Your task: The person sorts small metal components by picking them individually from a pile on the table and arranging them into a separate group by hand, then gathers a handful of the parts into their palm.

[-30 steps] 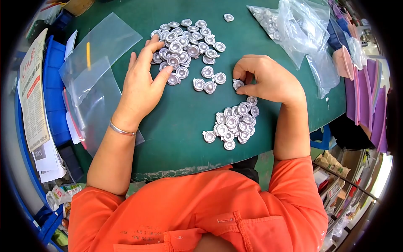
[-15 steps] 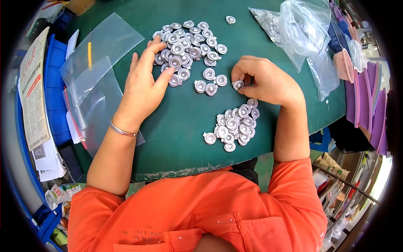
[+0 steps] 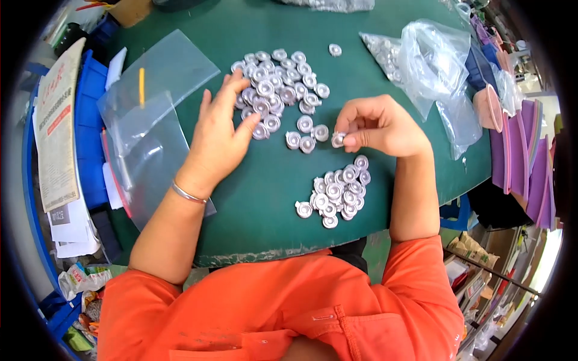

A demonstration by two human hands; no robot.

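Between thumb and fingers, my right hand [image 3: 382, 126] pinches a small round silver metal part [image 3: 338, 139] with a ringed face. My left hand [image 3: 223, 132] lies with fingers apart at the left side of a large pile of like metal parts [image 3: 265, 88], its fingertips touching the pile's edge. Several loose parts [image 3: 307, 144] sit between that pile and my right hand. Nearer to my body is a smaller heap of the same parts [image 3: 335, 192], below my right hand. One single part [image 3: 335, 50] lies apart at the far side.
Clear plastic sheets [image 3: 138, 150] lie on the green table [image 3: 259, 210] at left, beside a blue bin [image 3: 90, 132] and a newspaper [image 3: 57, 126]. At right are clear plastic bags [image 3: 430, 60], one holding metal parts. Purple sheets [image 3: 527, 156] stand past the right edge.
The camera view has shifted slightly, so the table scene sits lower. My right hand still holds the metal part, now turned a little in the fingers. My left hand stays at the pile.
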